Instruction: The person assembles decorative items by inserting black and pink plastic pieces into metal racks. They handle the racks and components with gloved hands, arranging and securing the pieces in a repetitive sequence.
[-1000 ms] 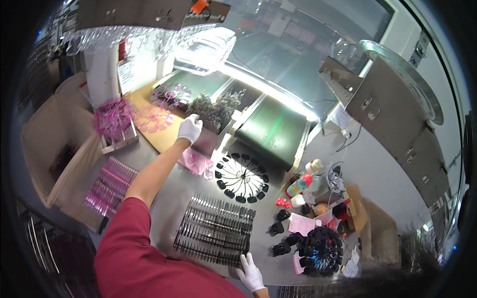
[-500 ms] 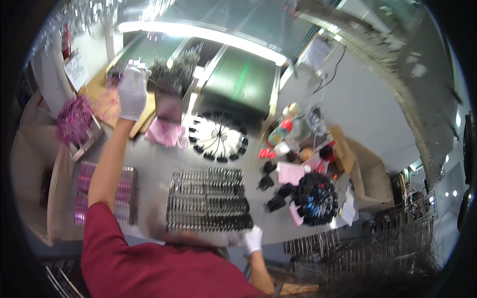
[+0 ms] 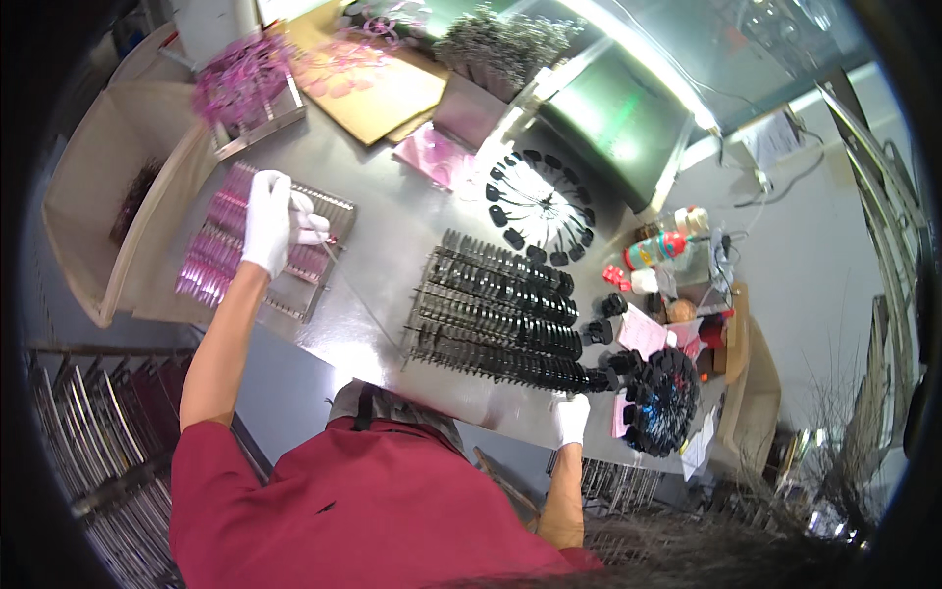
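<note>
My left hand (image 3: 273, 226), in a white glove, is over a rack of shiny pink-purple pieces (image 3: 209, 260) at the left of the table. Its fingers are bent together, with a tiny dark reddish bit at their tips that I cannot make out. My right hand (image 3: 569, 420), gloved in white too, is at the table's front edge, beside the near right corner of a rack of dark glossy pieces (image 3: 500, 309). Its fingers show too small to tell whether they grip anything.
Behind the dark rack lies a ring of black-tipped pieces (image 3: 513, 239). A pink tangled heap (image 3: 235, 83) fills a tray at back left, near a beige bin (image 3: 108, 196). Right of centre stand a bottle (image 3: 653, 250), pink pads (image 3: 640, 331) and a round black cluster (image 3: 662, 402). A green conveyor belt (image 3: 613, 118) runs behind.
My left hand has come back from the board at the far left to the pink-purple rack. The view has turned, shifting the table in the picture. My right hand stays by the dark rack's corner.
</note>
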